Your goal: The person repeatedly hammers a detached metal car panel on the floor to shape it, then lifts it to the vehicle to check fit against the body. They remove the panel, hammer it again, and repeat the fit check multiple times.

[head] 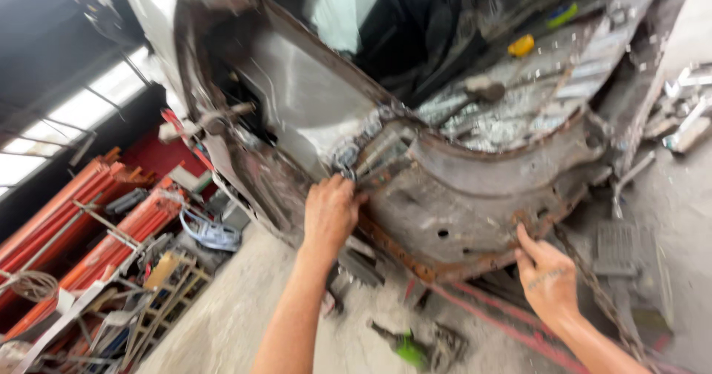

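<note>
A stripped, rusty car body (297, 100) fills the upper view, with a curved rusted wheel arch panel (475, 203) at its lower edge. My left hand (330, 212) is closed on the rusted seam where the arch meets the body side. My right hand (547, 274) lies flat with fingers extended, its fingertips touching the lower rusty lip of the arch. The frame is blurred, so fine detail of the grip is unclear.
A green and black power tool (411, 348) lies on the concrete floor under the arch. Orange steel beams (89, 226) and metal frames are stacked at the left. A yellow object (521, 45) rests inside the car. Scrap metal pieces (686, 118) lie at the right.
</note>
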### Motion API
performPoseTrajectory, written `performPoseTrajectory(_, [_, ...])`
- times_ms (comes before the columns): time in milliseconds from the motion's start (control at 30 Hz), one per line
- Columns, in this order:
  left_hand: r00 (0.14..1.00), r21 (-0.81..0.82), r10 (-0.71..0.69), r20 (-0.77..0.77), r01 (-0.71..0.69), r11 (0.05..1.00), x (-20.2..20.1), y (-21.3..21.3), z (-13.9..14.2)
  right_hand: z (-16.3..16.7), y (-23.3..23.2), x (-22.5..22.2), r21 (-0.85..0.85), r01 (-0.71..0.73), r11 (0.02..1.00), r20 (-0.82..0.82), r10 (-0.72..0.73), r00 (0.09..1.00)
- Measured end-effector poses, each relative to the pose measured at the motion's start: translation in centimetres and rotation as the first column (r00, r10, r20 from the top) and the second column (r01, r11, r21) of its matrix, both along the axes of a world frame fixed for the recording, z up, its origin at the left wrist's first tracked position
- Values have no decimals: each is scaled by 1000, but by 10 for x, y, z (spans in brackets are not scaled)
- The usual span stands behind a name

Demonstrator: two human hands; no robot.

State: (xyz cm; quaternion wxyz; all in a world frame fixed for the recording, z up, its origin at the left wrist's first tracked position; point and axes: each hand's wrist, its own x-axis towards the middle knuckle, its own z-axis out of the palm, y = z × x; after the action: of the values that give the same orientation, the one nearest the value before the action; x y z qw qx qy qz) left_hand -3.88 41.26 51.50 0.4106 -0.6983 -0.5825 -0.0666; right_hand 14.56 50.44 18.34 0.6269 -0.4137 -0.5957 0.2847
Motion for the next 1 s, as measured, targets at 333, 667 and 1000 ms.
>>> performPoseTrajectory(333, [997,68,66,-35,-63,996,-7,9,-14,2,-10,2,18,-53,998,-70,54,996])
performPoseTrajectory(667, [987,72,157,36,-159,985,19,5,-16,7,-6,3,19,-22,1000,-91,23,996])
performPoseTrajectory(1000, [987,162,3,164,-29,986,61,43,-61,10,-6,2,-97,-20,995,-93,11,996])
